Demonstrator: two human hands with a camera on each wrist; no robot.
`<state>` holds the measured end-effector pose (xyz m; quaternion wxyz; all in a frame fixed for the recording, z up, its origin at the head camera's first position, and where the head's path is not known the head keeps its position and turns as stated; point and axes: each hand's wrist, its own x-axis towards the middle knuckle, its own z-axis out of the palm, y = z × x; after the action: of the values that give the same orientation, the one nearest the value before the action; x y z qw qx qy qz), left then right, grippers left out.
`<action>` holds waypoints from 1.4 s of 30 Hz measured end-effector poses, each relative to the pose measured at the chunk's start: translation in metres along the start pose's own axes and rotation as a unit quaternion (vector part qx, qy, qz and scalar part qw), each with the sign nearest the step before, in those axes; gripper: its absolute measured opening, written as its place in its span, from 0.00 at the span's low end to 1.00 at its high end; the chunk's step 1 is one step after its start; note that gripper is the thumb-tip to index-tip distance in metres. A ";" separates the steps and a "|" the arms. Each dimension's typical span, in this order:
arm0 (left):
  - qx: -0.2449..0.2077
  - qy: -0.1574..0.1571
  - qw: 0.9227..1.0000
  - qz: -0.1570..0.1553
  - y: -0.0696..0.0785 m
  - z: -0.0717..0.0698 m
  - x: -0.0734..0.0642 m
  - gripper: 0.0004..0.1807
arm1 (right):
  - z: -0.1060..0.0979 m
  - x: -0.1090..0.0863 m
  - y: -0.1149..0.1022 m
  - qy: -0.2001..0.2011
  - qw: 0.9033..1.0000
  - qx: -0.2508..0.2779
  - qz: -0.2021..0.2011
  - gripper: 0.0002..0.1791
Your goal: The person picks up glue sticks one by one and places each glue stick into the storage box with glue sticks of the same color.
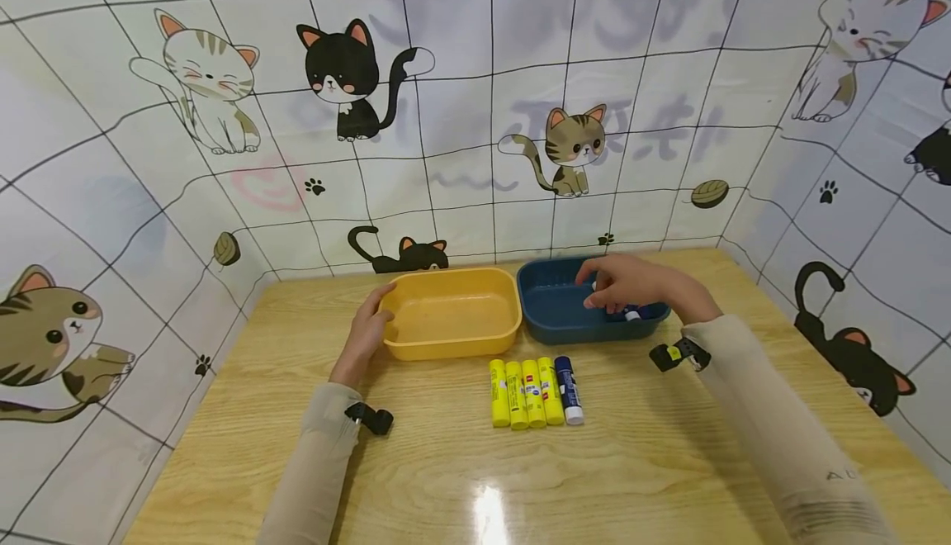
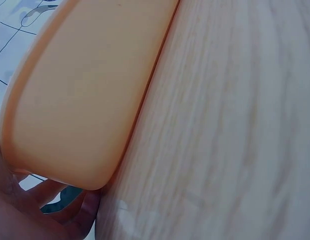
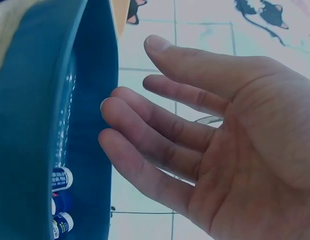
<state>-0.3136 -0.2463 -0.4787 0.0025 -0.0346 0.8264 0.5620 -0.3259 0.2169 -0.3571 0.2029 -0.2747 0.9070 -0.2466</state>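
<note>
My left hand grips the left end of a yellow plastic tray, its fingers spread along the end wall; in the left wrist view, fingers curve about the tray's end. Over a dark blue tray on the right hovers my right hand. Its fingers are loosely bent with nothing between them, as the right wrist view shows. Inside the blue tray lie several navy glue sticks with white ends, partly hidden by the hand and the tray wall.
In front of the trays, several yellow glue sticks lie side by side with one navy glue stick at their right end. The wooden table backs onto a wall with a cat-print covering. The two trays stand close together.
</note>
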 end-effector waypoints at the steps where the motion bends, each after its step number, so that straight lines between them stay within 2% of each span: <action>1: 0.000 -0.001 1.000 -0.001 0.000 0.000 0.000 0.34 | 0.003 -0.003 -0.002 0.004 1.000 -0.001 -0.005 0.24; 6: 0.000 -0.002 1.000 0.001 0.002 0.000 -0.001 0.34 | 0.019 -0.016 -0.008 0.016 0.999 -0.002 -0.039 0.23; 11: 0.002 -0.002 1.000 0.006 0.000 0.001 0.000 0.33 | 0.036 -0.023 -0.011 0.017 0.999 0.013 -0.050 0.24; 20: 0.002 -0.004 1.000 0.008 0.000 -0.001 0.000 0.34 | 0.069 -0.020 -0.006 0.001 0.998 0.037 -0.056 0.24; 30: 0.000 0.002 1.000 0.008 -0.002 0.001 -0.001 0.34 | 0.093 -0.014 -0.010 -0.047 0.998 0.026 -0.025 0.30; 36: 0.001 0.003 1.000 0.016 -0.002 0.001 0.000 0.34 | 0.105 -0.010 -0.008 -0.054 0.998 0.034 -0.011 0.37; 42: 0.004 -0.001 1.000 0.004 0.001 -0.001 0.001 0.34 | 0.108 -0.005 -0.007 -0.064 0.997 0.052 0.003 0.38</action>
<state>-0.3144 -0.2466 -0.4777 0.0013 -0.0312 0.8287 0.5589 -0.2650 0.1789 -0.4379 0.2749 -0.2760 0.8791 -0.2747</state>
